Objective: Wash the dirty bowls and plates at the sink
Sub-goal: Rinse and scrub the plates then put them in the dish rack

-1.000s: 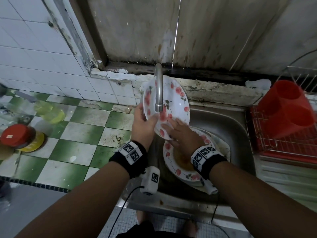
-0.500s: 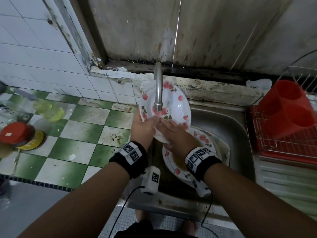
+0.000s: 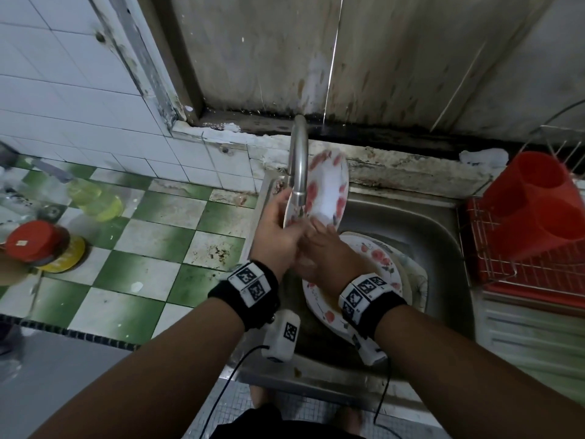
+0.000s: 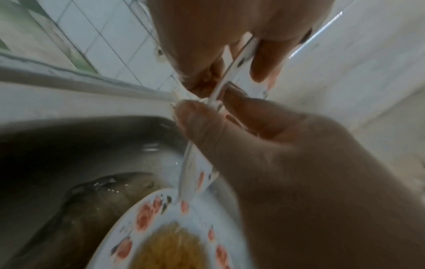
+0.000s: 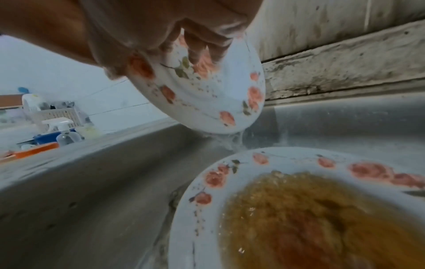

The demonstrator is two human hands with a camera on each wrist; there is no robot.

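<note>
Both hands held one floral plate (image 3: 319,191) on edge under the faucet (image 3: 299,163): the left hand (image 3: 278,236) gripped its near rim, thumb in front and fingers behind, while the right hand (image 3: 329,251) curled round its lower edge, water running off. Directly beneath the hands in the sink (image 3: 421,223), another floral plate (image 5: 299,209) with brown residue waited unwashed on a stack, so by my judgement most of the washing remained.

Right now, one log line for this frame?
step: rinsing | left hand: grips plate rim | right hand: rubs plate | plate: tilted under tap | dirty plate: in sink
</note>
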